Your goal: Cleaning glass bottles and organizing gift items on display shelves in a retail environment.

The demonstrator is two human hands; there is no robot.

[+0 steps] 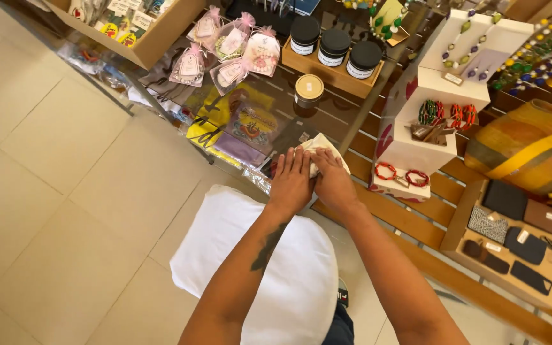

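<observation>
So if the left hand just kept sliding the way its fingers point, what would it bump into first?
The left hand points up the glass tabletop. Beyond its fingertips the glass looks bare, so the first thing in line is probably the small jar with the tan lid, though depth is hard to judge.

Both forearms are bare from the elbow down, with no sleeve, watch or bracelet in view. The left forearm carries a dark tattoo [268, 246], an irregular elongated shape running along it toward the wrist (its design is too small to make out). The left hand [291, 182] and right hand [335, 183] wear no gloves, and no rings show on the fingers [296, 160]. A white top [269, 268] covers the torso below, above dark blue trousers [338, 326].
</observation>
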